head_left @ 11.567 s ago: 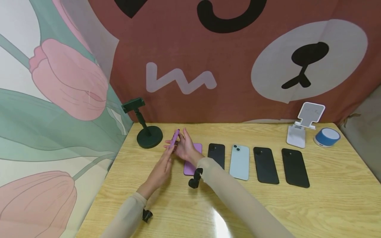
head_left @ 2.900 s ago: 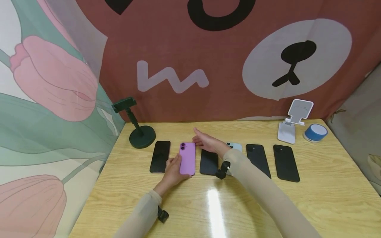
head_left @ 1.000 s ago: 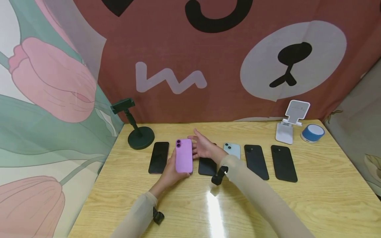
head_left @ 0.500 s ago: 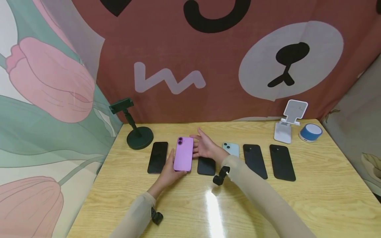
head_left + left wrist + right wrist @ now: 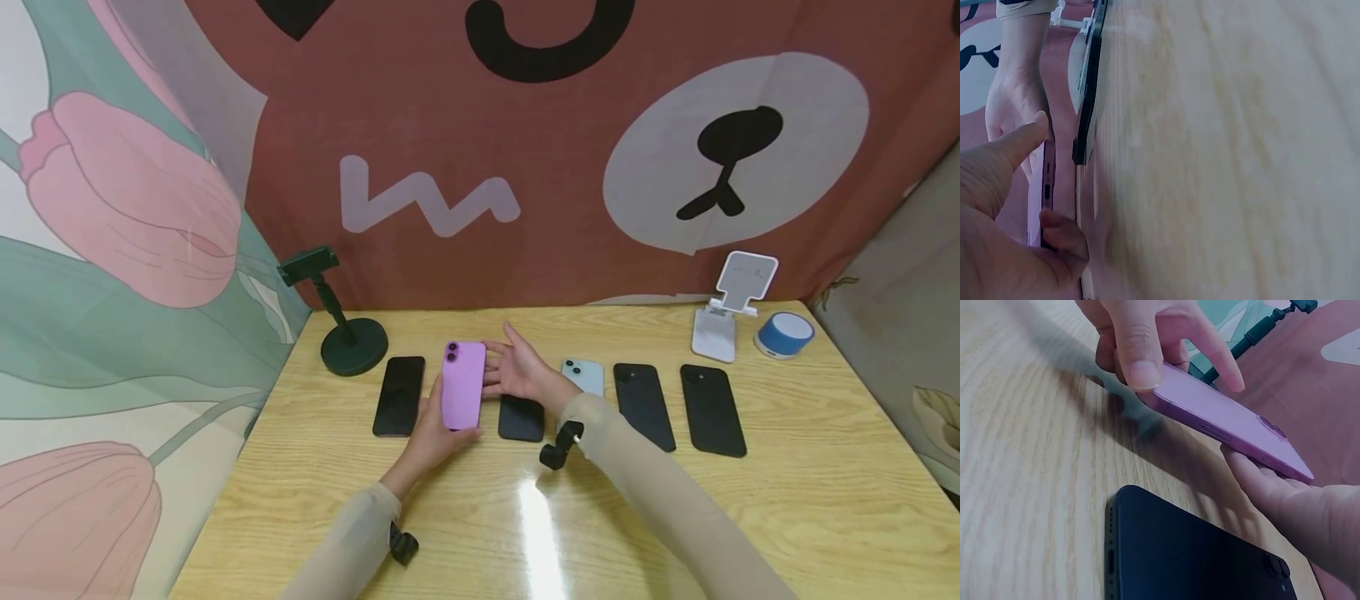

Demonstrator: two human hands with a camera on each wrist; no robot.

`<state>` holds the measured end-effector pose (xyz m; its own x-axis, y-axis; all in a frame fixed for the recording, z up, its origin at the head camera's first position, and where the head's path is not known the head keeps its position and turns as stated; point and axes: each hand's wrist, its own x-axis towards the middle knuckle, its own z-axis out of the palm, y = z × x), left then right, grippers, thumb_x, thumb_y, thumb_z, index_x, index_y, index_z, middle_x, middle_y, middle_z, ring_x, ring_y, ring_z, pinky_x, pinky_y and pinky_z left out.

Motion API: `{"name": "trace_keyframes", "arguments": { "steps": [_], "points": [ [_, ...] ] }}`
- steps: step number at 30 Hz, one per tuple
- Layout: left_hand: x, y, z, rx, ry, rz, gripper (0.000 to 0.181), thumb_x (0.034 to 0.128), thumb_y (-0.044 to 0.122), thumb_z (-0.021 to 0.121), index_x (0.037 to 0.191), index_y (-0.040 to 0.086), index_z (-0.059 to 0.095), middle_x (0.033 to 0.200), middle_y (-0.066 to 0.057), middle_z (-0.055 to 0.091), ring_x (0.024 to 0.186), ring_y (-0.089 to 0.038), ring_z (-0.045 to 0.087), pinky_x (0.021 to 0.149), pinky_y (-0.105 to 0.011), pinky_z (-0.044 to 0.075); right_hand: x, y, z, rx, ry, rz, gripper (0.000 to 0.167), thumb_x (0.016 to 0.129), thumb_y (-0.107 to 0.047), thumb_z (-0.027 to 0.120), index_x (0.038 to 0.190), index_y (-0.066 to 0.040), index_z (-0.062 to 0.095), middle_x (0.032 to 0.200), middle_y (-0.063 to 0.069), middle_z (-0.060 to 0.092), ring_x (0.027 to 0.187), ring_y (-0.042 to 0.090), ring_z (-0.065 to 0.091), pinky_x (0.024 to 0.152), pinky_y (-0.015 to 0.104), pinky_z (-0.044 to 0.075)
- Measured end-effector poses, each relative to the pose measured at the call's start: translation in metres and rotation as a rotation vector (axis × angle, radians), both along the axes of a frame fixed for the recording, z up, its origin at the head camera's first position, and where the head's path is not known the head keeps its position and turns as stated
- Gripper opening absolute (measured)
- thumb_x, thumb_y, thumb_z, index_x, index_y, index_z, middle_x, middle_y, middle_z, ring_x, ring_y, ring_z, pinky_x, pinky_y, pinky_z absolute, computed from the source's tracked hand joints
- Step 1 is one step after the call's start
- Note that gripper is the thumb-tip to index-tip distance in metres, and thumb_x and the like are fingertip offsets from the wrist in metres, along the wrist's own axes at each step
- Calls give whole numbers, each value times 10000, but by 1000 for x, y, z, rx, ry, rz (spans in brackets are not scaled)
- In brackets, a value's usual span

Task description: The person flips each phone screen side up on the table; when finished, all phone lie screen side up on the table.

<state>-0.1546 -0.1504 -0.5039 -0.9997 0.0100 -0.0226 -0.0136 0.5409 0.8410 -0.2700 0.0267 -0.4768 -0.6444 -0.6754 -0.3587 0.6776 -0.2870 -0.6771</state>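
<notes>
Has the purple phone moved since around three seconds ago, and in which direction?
Yes: against the green stand in the head view, the purple phone has moved upward, lifted off the table.

A wooden table (image 5: pixel 465 517) carries five phones (image 5: pixel 645 407), a green stand (image 5: pixel 354 346), a white stand (image 5: pixel 715 335) and a blue-and-white cylinder (image 5: pixel 784 335).

Room: table (image 5: pixel 480 508) in front of purple smartphone (image 5: pixel 464 385), between sleeves (image 5: pixel 341 537). Blocked: to right, right hand (image 5: pixel 519 372); front-left, left hand (image 5: pixel 431 437); back-left, dark-green phone stand (image 5: pixel 355 347).
</notes>
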Motion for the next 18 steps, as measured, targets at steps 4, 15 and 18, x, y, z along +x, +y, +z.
{"name": "trace_keyframes", "arguments": {
  "steps": [4, 15, 18],
  "points": [
    [1, 4, 2, -48, 5, 37, 1188, 652, 275, 879, 1519, 75, 90, 1285, -287, 344, 1027, -351, 468, 891, -502, 430, 1, 0, 0, 4, -2, 0, 840, 920, -686, 177, 1530, -135, 3, 1551, 232, 91, 1377, 466, 155, 1078, 610, 152],
    [3, 8, 9, -116, -22, 110, 1144, 655, 285, 836, 1521, 103, 110, 1209, -277, 426, 939, -375, 544, 796, -494, 483, 3, -5, -3, -75, 13, -67, 804, 948, -639, 138, 1526, -92, 25, 1555, 215, 100, 1408, 390, 138, 1124, 511, 134],
    [4, 9, 11, -101, -29, 94, 1122, 669, 276, 825, 1519, 85, 117, 1240, -281, 434, 988, -376, 535, 820, -494, 482, 3, -7, -5, -110, 6, -92, 807, 952, -631, 132, 1520, -62, 67, 1556, 206, 112, 1414, 359, 139, 1131, 484, 122]
  ]
}}
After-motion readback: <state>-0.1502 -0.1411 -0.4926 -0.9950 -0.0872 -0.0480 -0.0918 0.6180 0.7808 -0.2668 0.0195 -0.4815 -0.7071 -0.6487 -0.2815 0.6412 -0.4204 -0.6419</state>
